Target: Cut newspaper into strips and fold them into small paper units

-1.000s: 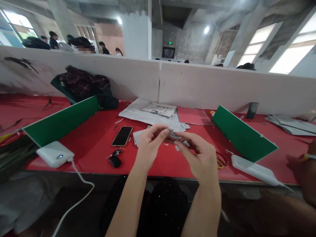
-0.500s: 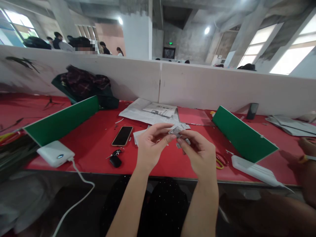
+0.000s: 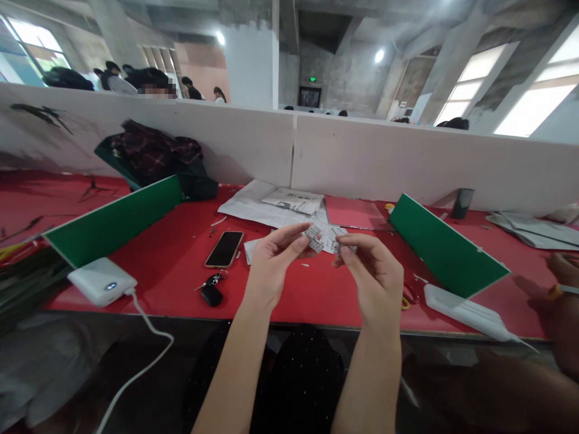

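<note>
Over the red table [image 3: 316,295], my left hand [image 3: 275,259] pinches a small printed piece of newspaper [image 3: 313,239] between thumb and fingers. My right hand [image 3: 373,262] is closed on another small newspaper piece [image 3: 339,239], partly hidden by the fingers. A narrow gap separates the two hands. Behind them lie larger newspaper sheets [image 3: 253,205], one of them folded on top [image 3: 294,201]. Partly behind my right wrist is a pair of yellow-handled scissors [image 3: 406,303], mostly hidden.
To the left lie a phone [image 3: 224,249] and keys with a black fob [image 3: 211,294]. A white power bank [image 3: 102,281] trails a cable. Green boards [image 3: 447,247] stand on both sides. Another person's arm [image 3: 565,301] rests at the far right. A pink folder [image 3: 357,213] lies behind.
My hands were together on the newspaper bits and have now drawn apart, the right one moving rightward. Each hand now holds its own piece.
</note>
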A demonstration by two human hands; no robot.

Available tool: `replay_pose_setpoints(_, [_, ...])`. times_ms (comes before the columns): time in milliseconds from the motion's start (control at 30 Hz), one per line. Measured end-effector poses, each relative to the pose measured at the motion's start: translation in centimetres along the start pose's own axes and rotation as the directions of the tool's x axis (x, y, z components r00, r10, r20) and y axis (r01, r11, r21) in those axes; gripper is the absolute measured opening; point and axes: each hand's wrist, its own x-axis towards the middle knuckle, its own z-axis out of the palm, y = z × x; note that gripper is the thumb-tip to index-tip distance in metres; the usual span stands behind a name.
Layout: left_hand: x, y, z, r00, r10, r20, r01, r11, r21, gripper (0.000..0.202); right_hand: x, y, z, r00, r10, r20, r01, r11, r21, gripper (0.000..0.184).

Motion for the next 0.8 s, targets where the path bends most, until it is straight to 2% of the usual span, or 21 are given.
replay_pose_setpoints(133, [0.0, 0.1, -0.3, 0.984, -0.133, 0.119, 0.152, 0.974, -0.170, 0.018, -0.1, -0.2, 0.2, 0.998, -0.056, -0.002, 0.056, 0.997, 0.046, 0.013])
replay_pose_setpoints(233, [0.0, 0.1, -0.3, 0.970, -0.177, 0.164, 0.213, 0.947, -0.239, 0.018, -0.3, -0.8, 0.3, 0.996, -0.081, -0.030, 0.082, 0.996, 0.039, 0.017])
replay_pose_setpoints(467, [-0.1, 0.1, 0.0, 0.964, -0.172, 0.202, 0.225, 0.932, -0.283, 0.019, -0.5, -1.4, 0.7, 0.982, -0.157, -0.109, 0.153, 0.987, -0.042, 0.013])
replay_pose_setpoints(800, [-0.3, 0.1, 0.4, 0.968, -0.179, 0.174, 0.218, 0.945, -0.245, 0.019, -0.5, -1.3, 0.7, 0.982, -0.170, -0.088, 0.164, 0.984, -0.073, 0.012])
